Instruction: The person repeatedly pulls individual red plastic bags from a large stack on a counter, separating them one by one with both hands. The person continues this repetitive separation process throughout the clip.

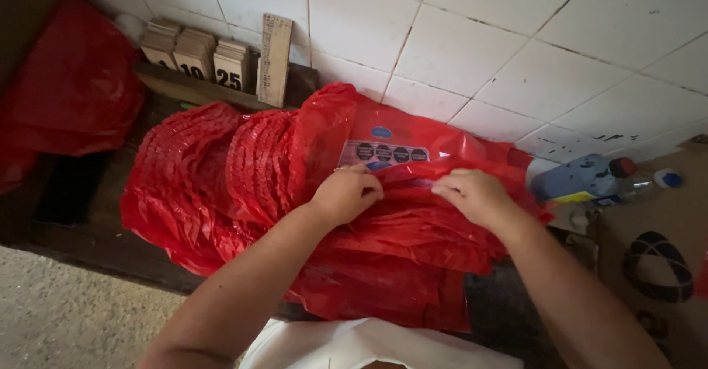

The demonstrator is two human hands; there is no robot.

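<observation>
A big pile of red plastic bags [214, 170] lies on a dark wooden bench against a tiled wall. On top sits a packet of red bags in a wrapper with a label [383, 151] of round dark stickers. My left hand [346, 192] pinches the wrapper's edge just below the label. My right hand [472, 192] pinches the same edge a little to the right. Both forearms reach in from the bottom of the view.
Small wooden number blocks [195, 56] and a wooden ruler [275, 59] lean at the wall on the left. Another red bag [74, 81] sits at far left. Plastic bottles [590, 177] lie at right beside a cardboard box [656, 258]. White cloth [354, 347] is at bottom.
</observation>
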